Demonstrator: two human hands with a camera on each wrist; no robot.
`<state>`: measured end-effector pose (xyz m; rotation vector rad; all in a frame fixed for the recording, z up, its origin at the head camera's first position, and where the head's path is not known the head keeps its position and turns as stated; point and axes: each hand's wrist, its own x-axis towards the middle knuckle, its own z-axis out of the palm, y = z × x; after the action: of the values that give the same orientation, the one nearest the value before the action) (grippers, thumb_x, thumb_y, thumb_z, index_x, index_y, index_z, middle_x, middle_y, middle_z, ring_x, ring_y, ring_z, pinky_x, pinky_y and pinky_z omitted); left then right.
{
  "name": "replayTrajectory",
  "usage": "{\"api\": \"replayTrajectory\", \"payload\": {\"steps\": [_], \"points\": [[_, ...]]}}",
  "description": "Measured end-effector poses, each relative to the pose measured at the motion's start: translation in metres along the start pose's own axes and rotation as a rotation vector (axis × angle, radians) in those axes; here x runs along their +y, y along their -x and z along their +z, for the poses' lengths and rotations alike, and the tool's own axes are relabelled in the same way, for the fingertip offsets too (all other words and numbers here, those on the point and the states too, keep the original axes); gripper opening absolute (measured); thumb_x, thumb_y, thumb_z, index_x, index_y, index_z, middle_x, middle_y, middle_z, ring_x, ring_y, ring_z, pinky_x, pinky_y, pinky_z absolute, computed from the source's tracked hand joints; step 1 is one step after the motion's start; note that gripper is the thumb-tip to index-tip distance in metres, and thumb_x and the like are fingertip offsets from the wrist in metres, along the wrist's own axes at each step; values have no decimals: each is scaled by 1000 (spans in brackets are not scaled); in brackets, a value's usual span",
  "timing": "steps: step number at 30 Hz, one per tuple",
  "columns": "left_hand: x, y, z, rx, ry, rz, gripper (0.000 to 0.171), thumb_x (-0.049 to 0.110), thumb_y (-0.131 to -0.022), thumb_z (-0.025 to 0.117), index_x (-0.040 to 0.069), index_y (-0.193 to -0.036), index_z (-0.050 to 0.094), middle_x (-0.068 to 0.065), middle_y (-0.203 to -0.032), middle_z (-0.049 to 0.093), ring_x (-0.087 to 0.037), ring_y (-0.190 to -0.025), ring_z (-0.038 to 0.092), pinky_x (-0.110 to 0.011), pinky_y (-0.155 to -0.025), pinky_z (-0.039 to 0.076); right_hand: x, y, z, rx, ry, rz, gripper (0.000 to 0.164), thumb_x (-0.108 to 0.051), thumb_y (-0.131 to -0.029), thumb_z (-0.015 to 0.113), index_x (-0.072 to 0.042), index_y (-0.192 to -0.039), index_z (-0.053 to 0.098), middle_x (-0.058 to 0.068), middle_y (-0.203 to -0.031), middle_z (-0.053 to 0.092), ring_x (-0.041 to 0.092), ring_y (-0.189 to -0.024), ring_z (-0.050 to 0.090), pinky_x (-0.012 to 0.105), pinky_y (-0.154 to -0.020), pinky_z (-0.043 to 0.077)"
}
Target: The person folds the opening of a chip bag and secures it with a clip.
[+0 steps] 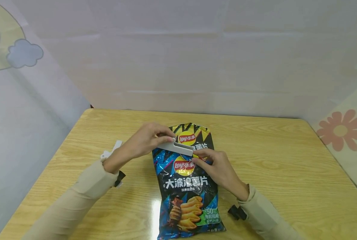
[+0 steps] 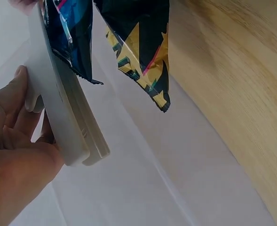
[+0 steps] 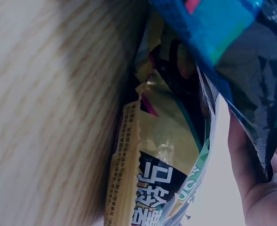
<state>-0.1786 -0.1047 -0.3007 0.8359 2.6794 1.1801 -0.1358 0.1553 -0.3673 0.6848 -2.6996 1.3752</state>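
My left hand (image 1: 148, 140) grips a long white bag clip (image 1: 175, 146) at its left end. The clip lies slantwise across the top of a blue and black chip bag (image 1: 187, 186). In the left wrist view the two bars of the clip (image 2: 65, 108) stand apart at the near end, with the blue bag's serrated corner (image 2: 75, 52) beside the gap. My right hand (image 1: 218, 166) pinches the bag's upper right edge by the clip's other end. Behind it shows a gold and black chip bag (image 1: 196, 130), partly covered.
Another white clip-like piece (image 1: 107, 154) lies on the wooden table (image 1: 271, 160) at left, partly hidden by my left forearm. Black camera mounts (image 1: 237, 212) hang under my wrists. A pale cloth backdrop (image 1: 178, 66) rises behind the table's far edge.
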Motion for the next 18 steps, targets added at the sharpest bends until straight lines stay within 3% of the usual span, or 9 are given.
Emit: {"api": "replayTrajectory", "payload": {"steps": [18], "points": [[1,-2,1,-126,-50,-23,25,22,-98,63,10,-117,73,-4,-106,74,-16,-89,61,-31,-77,51,-1,-1,2,-8,-62,9,16,-11,-91,71,-6,-106,68,9,-98,77,16,-79,73,22,-61,54]]}}
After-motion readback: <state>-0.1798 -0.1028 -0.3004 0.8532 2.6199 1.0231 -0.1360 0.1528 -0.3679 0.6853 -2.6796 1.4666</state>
